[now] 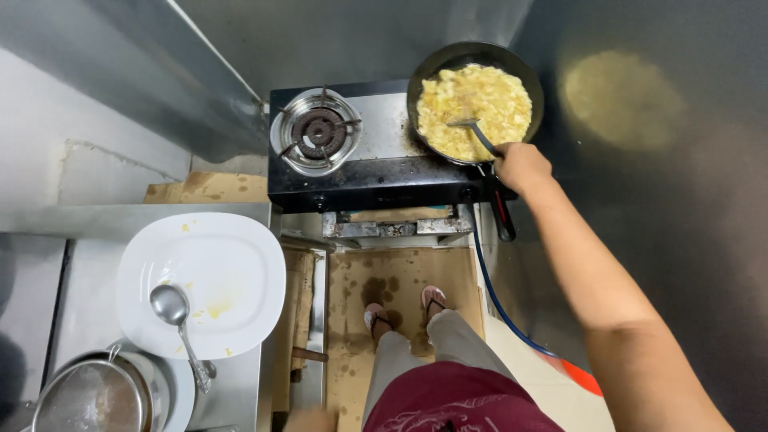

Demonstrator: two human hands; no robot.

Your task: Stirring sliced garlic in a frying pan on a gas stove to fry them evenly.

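Observation:
A dark frying pan [422, 72] full of yellow scrambled egg [476, 108] sits on the right burner of a black two-burner gas stove [376, 172]. My right hand [522, 166] is closed around the handle of a metal spatula [472, 130] whose blade rests in the egg. The pan's black and red handle [502, 212] points toward me, just below that hand. My left hand is out of view.
The left burner [318, 130] is bare. A white plate [228, 256] with egg smears and a metal ladle [178, 320] lies on the steel counter at left, a lidded steel pot [92, 396] below it. A blue gas hose [496, 296] runs down to the floor. My sandalled feet [404, 308] stand on stained cardboard.

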